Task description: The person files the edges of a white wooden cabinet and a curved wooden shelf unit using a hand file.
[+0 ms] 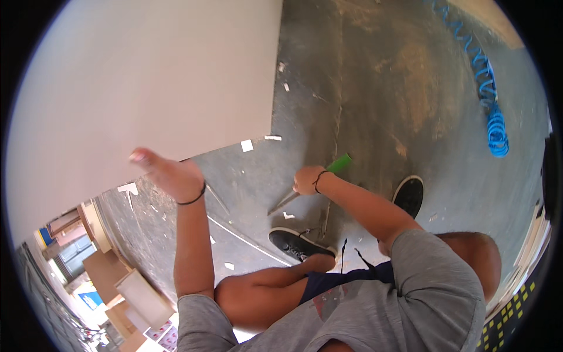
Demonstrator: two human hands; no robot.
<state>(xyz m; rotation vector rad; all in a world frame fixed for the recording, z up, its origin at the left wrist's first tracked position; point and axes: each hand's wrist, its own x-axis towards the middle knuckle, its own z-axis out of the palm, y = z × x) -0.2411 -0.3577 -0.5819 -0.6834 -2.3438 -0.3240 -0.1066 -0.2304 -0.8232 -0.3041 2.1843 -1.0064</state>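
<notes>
- Looking down past your grey shirt (434, 293) and dark shorts (340, 280), you see your bent knee (240, 293) nearest you; beyond it your two dark shoes stand on the concrete floor (381, 88), the left shoe (296, 242) closer in, the right shoe (409, 195) out to the right.
- Your right hand (306, 180) is closed in a fist round a tool with a green handle (339, 163); the handle sticks out of the fist up and to the right, while the thin metal blade (283, 202) runs down and to the left, its tip close to the floor; a dark band sits on that wrist.
- Your left hand (167, 173) is spread open and holds nothing; its palm and fingers press flat against the lower edge of the large pale board (146, 76), with a dark band on that wrist too.
- The tool lies to the right of the board hand, well apart from it; the blade tip points back toward the space beneath the board's corner, between your two hands.
- Small white scraps (247, 145) lie scattered on the floor just beside the board's lower right corner; thin pale strips (240, 234) lie near your left shoe.
- Farther off, a coiled blue hose (491, 111) trails across the floor at the upper right; cardboard boxes (126, 293) sit at the lower left.
</notes>
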